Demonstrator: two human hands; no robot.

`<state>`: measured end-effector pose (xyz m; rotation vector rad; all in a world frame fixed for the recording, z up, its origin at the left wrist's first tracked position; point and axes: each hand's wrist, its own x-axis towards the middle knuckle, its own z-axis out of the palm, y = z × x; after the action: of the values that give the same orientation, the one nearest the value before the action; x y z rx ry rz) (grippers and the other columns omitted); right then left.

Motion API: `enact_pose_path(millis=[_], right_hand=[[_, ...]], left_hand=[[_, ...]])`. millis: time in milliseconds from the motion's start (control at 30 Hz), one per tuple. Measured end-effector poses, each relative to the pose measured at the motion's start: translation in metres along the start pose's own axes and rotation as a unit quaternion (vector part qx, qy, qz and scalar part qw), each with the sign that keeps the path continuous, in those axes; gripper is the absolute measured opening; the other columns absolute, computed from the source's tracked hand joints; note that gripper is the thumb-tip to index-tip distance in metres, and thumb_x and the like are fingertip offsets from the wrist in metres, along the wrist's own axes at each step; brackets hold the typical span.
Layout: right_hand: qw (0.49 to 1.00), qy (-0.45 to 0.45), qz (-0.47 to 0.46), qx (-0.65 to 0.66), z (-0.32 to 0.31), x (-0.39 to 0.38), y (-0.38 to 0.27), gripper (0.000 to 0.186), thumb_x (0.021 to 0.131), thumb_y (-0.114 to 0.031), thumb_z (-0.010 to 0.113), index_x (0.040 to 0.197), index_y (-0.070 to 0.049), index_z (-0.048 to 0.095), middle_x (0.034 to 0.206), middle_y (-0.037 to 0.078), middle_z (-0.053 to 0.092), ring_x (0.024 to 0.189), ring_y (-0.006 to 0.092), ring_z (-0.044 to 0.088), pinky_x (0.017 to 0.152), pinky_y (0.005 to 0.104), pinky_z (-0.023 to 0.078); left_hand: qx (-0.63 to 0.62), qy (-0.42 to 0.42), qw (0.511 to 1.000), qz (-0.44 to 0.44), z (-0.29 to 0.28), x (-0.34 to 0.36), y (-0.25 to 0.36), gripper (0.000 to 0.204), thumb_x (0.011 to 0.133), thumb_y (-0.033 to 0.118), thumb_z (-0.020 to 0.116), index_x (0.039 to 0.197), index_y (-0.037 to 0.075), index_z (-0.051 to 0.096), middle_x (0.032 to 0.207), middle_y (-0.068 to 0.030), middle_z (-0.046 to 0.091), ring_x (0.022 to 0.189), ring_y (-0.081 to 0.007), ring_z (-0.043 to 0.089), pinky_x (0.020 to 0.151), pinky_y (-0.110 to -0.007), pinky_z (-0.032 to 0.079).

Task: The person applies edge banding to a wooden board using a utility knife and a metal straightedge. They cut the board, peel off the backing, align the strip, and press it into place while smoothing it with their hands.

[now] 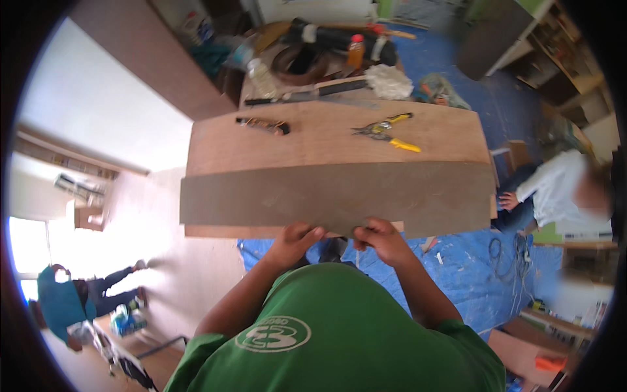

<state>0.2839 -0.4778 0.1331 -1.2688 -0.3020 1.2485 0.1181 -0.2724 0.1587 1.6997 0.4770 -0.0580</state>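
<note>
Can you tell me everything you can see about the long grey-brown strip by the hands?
The strip is long, flat and plain, with fairly straight edges and faint pale scuffs. It looks like a thin sheet, but I can't tell of what. It lies lengthwise from left to right on the paler wooden board, covering its nearer part and sticking out past it at the near right. The left hand and right hand are at its near edge.

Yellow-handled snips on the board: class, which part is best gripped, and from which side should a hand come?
The yellow handles of the snips look best, approached from the right: they spread apart at that end, while the pointed blades face left. The right hand would likely need to reach across the grey-brown sheet.
</note>
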Motion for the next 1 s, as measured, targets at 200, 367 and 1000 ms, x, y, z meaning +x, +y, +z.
enact_pose_path(millis=[200,367,1000], right_hand=[[0.996,-0.058,-0.020,0.063,0.015,0.006,-0.001,0.024,0.097,-0.028,0.067,0.098,-0.005,0.063,0.088,0.007,0.068,0.083,0.0158,0.067,0.074,0.0298,0.054],[0.989,0.001,-0.109,0.103,0.032,-0.022,-0.017,0.023,0.100,-0.031,0.063,0.098,-0.009,0.059,0.089,0.006,0.066,0.080,0.0149,0.063,0.072,0.0294,0.050],[0.978,0.094,-0.096,0.157,0.148,-0.055,0.073,0.021,0.098,-0.033,0.065,0.098,-0.013,0.058,0.083,0.002,0.064,0.076,0.0113,0.061,0.068,0.0284,0.047]], left_hand=[[0.007,-0.191,0.981,-0.002,-0.023,-0.062,-0.004,0.041,0.102,0.027,0.055,0.121,-0.008,0.065,0.118,-0.0164,0.068,0.109,-0.0229,0.064,0.099,-0.035,0.048],[-0.176,-0.267,0.946,0.053,-0.068,-0.092,0.009,0.049,0.098,0.031,0.060,0.122,-0.011,0.064,0.136,-0.0243,0.058,0.127,-0.0328,0.056,0.109,-0.042,0.040],[-0.118,-0.575,0.804,0.098,-0.075,-0.164,0.130,0.033,0.107,0.027,0.045,0.108,-0.001,0.061,0.110,-0.0091,0.060,0.104,-0.0196,0.056,0.092,-0.032,0.042]])
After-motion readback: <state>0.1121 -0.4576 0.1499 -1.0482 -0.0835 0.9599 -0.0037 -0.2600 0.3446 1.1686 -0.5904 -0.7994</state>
